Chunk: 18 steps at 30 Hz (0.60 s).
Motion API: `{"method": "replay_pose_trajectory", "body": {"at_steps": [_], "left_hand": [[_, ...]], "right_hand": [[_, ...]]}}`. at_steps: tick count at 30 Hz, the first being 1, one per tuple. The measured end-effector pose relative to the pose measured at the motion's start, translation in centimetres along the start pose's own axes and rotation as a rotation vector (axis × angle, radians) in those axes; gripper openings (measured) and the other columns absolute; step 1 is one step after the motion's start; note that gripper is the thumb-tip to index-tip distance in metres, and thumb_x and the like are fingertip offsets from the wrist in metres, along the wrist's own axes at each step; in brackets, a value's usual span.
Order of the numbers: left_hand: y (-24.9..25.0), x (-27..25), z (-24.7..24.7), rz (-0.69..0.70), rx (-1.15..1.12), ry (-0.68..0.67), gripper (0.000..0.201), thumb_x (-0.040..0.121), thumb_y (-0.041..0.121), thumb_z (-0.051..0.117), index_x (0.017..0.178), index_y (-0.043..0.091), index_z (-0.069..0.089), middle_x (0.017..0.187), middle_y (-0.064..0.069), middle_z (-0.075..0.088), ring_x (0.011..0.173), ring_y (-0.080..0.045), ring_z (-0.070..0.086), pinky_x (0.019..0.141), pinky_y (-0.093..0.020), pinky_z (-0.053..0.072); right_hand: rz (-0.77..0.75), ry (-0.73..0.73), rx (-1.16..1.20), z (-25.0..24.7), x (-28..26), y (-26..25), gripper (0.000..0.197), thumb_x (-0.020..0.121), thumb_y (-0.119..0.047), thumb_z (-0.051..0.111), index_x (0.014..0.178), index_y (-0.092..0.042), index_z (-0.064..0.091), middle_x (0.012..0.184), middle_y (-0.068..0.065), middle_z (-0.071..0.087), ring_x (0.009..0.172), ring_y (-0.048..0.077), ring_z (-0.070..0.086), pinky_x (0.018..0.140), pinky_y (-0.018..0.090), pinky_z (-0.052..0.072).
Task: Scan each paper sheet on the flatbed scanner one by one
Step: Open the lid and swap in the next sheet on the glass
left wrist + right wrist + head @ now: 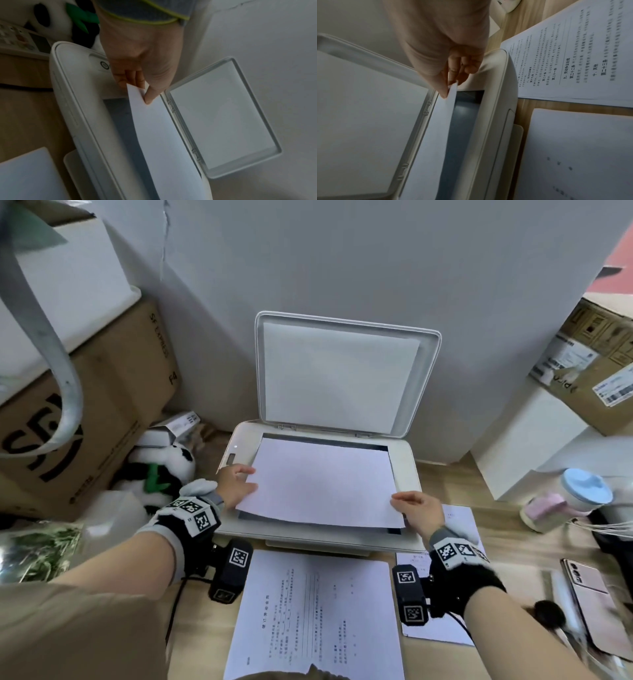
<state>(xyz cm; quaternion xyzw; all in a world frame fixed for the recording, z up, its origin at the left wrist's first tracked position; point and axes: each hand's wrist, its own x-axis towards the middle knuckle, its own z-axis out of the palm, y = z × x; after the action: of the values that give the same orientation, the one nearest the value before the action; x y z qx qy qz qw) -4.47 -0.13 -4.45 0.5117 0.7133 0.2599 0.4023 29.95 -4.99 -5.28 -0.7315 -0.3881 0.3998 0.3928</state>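
Observation:
A white flatbed scanner (407,470) sits on the wooden desk with its lid (342,374) raised against the wall. A blank-side-up paper sheet (322,484) hangs just over the dark glass, its near edge lifted. My left hand (236,484) pinches the sheet (154,128) at its near left corner, thumb on top. My right hand (416,510) pinches the sheet (440,121) at its near right corner. A printed sheet (315,618) lies on the desk in front of the scanner. More printed sheets (459,522) lie to the right under my right wrist.
Cardboard boxes (85,405) are stacked at the left, with a plush panda (164,470) beside the scanner. At the right stand a white box (527,440), a cardboard box (596,364), a blue-lidded cup (582,491) and a pink phone (592,597).

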Motion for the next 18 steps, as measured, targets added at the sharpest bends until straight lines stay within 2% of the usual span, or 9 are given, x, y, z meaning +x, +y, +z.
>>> {"method": "replay_pose_trajectory", "body": {"at_steps": [2,3,5,6,9,11,15,17,18], "left_hand": [[-0.3,0.4,0.4,0.005,0.106,0.030,0.036,0.080,0.003,0.067,0.115,0.007,0.061,0.114,-0.017,0.064,0.097,-0.033,0.063,0.086,-0.032,0.053],[-0.4,0.6,0.6,0.015,0.148,0.040,0.037,0.079,0.005,0.068,0.115,0.007,0.060,0.118,-0.017,0.063,0.103,-0.033,0.062,0.091,-0.036,0.051],[-0.4,0.8,0.9,0.036,0.229,0.055,0.039,0.079,0.008,0.068,0.117,0.007,0.059,0.122,-0.013,0.061,0.109,-0.032,0.058,0.093,-0.033,0.046],[-0.3,0.8,1.0,0.038,0.259,0.058,0.040,0.080,0.009,0.068,0.118,0.007,0.059,0.123,-0.012,0.060,0.111,-0.030,0.057,0.092,-0.030,0.044],[-0.4,0.9,1.4,0.029,0.293,0.077,0.041,0.081,0.011,0.066,0.121,0.007,0.056,0.126,-0.011,0.059,0.113,-0.029,0.056,0.090,-0.029,0.041],[-0.5,1.1,1.6,0.021,0.288,0.086,0.041,0.081,0.010,0.066,0.121,0.006,0.056,0.125,-0.011,0.059,0.112,-0.030,0.056,0.090,-0.029,0.042],[-0.7,1.4,1.7,0.004,0.349,0.087,0.042,0.080,0.017,0.067,0.121,0.013,0.056,0.118,-0.015,0.059,0.103,-0.031,0.059,0.086,-0.030,0.044],[-0.7,1.5,1.7,0.023,0.392,0.102,0.043,0.079,0.021,0.068,0.121,0.017,0.057,0.122,-0.013,0.052,0.104,-0.028,0.057,0.091,-0.031,0.045],[-0.6,1.5,1.7,0.052,0.403,0.103,0.043,0.079,0.023,0.069,0.120,0.018,0.057,0.125,-0.011,0.049,0.108,-0.027,0.055,0.095,-0.031,0.043]], "right_hand": [[-0.003,0.026,-0.079,0.3,0.3,0.3,0.015,0.077,-0.012,0.074,0.070,-0.023,0.066,0.076,-0.002,0.066,0.076,0.015,0.060,0.073,0.023,0.046],[-0.002,0.035,-0.119,0.4,0.3,0.3,0.015,0.077,-0.014,0.073,0.069,-0.023,0.066,0.073,-0.004,0.065,0.075,0.016,0.059,0.069,0.022,0.045],[-0.004,0.049,-0.180,0.6,0.3,0.4,0.014,0.078,-0.017,0.073,0.069,-0.025,0.065,0.070,-0.007,0.064,0.073,0.015,0.059,0.060,0.020,0.042],[-0.010,0.055,-0.203,0.7,0.3,0.3,0.014,0.078,-0.018,0.072,0.069,-0.025,0.065,0.070,-0.006,0.064,0.073,0.016,0.059,0.060,0.021,0.041],[-0.020,0.065,-0.274,1.0,0.3,0.2,0.003,0.079,-0.021,0.071,0.079,-0.021,0.068,0.078,-0.003,0.064,0.078,0.017,0.058,0.068,0.022,0.040],[-0.030,0.067,-0.304,1.2,0.4,0.2,0.005,0.081,-0.023,0.070,0.084,-0.021,0.068,0.082,-0.002,0.064,0.079,0.017,0.058,0.069,0.022,0.039],[-0.027,0.070,-0.352,1.3,0.5,0.2,0.008,0.081,-0.025,0.068,0.088,-0.020,0.067,0.087,0.001,0.065,0.077,0.018,0.056,0.059,0.022,0.038],[-0.058,0.079,-0.369,1.3,0.7,0.2,0.015,0.081,-0.025,0.069,0.095,-0.019,0.068,0.093,0.002,0.063,0.081,0.016,0.054,0.060,0.022,0.036],[-0.093,0.086,-0.368,1.4,0.9,0.2,0.017,0.080,-0.026,0.069,0.097,-0.020,0.068,0.098,0.002,0.063,0.085,0.016,0.053,0.066,0.022,0.037]]}}
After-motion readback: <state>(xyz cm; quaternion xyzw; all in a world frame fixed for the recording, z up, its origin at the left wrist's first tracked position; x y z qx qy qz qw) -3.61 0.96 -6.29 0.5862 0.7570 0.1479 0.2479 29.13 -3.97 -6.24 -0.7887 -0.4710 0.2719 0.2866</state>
